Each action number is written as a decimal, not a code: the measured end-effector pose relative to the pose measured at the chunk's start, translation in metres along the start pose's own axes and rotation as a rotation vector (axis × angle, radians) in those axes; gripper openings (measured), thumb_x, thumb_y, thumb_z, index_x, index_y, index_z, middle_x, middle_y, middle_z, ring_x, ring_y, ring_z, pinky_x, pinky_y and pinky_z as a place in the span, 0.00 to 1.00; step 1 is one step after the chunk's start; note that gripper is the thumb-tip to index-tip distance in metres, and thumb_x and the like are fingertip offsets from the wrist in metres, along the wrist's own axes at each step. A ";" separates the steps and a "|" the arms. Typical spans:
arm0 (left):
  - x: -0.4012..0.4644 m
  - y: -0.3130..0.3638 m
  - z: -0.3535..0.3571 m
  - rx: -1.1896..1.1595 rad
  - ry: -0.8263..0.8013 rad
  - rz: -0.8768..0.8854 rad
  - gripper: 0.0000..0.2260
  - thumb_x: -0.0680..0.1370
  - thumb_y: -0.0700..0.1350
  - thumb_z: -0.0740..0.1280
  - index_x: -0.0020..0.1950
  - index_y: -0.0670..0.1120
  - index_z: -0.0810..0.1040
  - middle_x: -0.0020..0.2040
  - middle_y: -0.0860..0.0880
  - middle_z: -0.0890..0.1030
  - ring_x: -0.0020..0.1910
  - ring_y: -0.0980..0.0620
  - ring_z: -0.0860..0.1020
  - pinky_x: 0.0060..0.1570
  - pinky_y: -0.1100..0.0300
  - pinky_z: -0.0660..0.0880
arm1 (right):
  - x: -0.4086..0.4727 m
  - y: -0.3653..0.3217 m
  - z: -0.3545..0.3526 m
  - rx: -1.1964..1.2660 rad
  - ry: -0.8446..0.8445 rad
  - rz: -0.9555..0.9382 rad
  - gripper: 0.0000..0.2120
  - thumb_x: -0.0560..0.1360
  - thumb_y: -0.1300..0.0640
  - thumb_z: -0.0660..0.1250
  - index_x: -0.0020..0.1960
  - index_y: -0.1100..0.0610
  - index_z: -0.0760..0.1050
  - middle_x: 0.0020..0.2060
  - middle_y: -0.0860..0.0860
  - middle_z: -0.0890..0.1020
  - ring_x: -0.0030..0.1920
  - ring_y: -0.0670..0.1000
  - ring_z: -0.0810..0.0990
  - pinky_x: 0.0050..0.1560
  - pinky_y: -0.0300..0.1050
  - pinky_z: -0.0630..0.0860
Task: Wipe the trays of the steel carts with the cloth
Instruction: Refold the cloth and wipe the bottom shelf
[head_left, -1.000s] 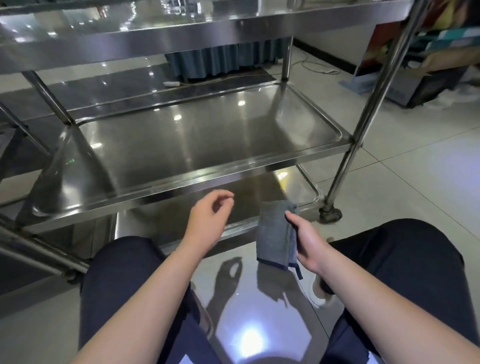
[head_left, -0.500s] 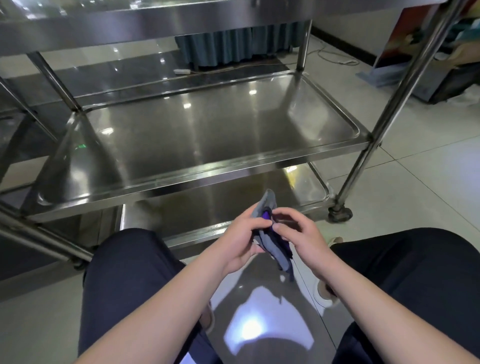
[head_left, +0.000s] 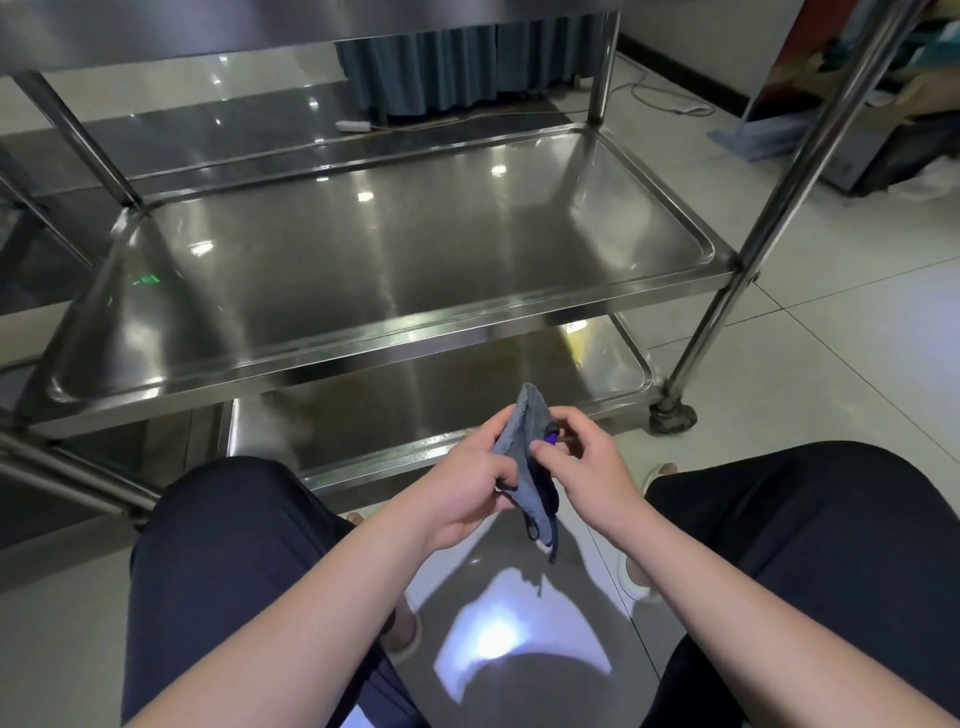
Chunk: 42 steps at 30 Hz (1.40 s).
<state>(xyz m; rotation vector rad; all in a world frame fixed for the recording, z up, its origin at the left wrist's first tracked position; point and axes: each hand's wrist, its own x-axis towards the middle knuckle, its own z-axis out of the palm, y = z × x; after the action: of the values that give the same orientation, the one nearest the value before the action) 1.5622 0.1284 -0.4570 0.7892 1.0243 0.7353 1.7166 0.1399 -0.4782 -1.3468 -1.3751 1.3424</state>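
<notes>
A grey cloth (head_left: 527, 457) with a dark edge hangs bunched between my two hands, just in front of the cart's bottom tray (head_left: 467, 384). My left hand (head_left: 467, 483) grips the cloth from the left, fingers curled round it. My right hand (head_left: 582, 462) pinches the cloth's right side with thumb and fingers. Above and beyond them lies the steel cart's middle tray (head_left: 363, 260), shiny and bare. The top tray (head_left: 260, 31) shows only as a strip along the upper edge of the view.
The cart's right front post (head_left: 769, 223) runs down to a caster (head_left: 672, 415) on the tiled floor. My knees in dark trousers flank the hands. A second steel cart (head_left: 31, 234) stands at left. Boxes and clutter (head_left: 883, 119) lie at far right.
A second ago my right hand alone held the hanging cloth and my left hand was free. My left hand has since taken hold of it, and both hands have bunched it together.
</notes>
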 end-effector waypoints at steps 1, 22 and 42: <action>0.000 0.000 -0.001 0.003 0.019 -0.005 0.37 0.71 0.24 0.51 0.69 0.55 0.75 0.60 0.43 0.82 0.54 0.46 0.82 0.56 0.47 0.76 | 0.002 0.001 0.000 0.018 0.037 0.015 0.08 0.76 0.63 0.66 0.51 0.55 0.80 0.38 0.50 0.82 0.40 0.47 0.78 0.46 0.48 0.76; 0.004 -0.006 -0.003 0.147 0.305 -0.048 0.24 0.78 0.31 0.53 0.54 0.56 0.80 0.46 0.47 0.85 0.42 0.46 0.82 0.40 0.54 0.77 | 0.008 0.005 -0.006 -0.157 0.151 0.017 0.09 0.71 0.64 0.69 0.39 0.52 0.85 0.34 0.59 0.82 0.33 0.48 0.73 0.39 0.46 0.72; -0.008 0.012 -0.002 -0.344 0.129 -0.007 0.20 0.81 0.56 0.61 0.58 0.41 0.81 0.53 0.39 0.83 0.49 0.43 0.83 0.52 0.48 0.80 | -0.011 0.016 0.023 -0.424 -0.169 -0.185 0.39 0.66 0.45 0.70 0.76 0.36 0.62 0.70 0.42 0.64 0.74 0.44 0.56 0.76 0.48 0.59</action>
<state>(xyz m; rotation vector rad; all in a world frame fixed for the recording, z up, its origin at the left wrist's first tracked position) 1.5556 0.1283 -0.4439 0.4454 0.9808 0.9357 1.6986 0.1235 -0.4960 -1.3517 -1.9304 1.0985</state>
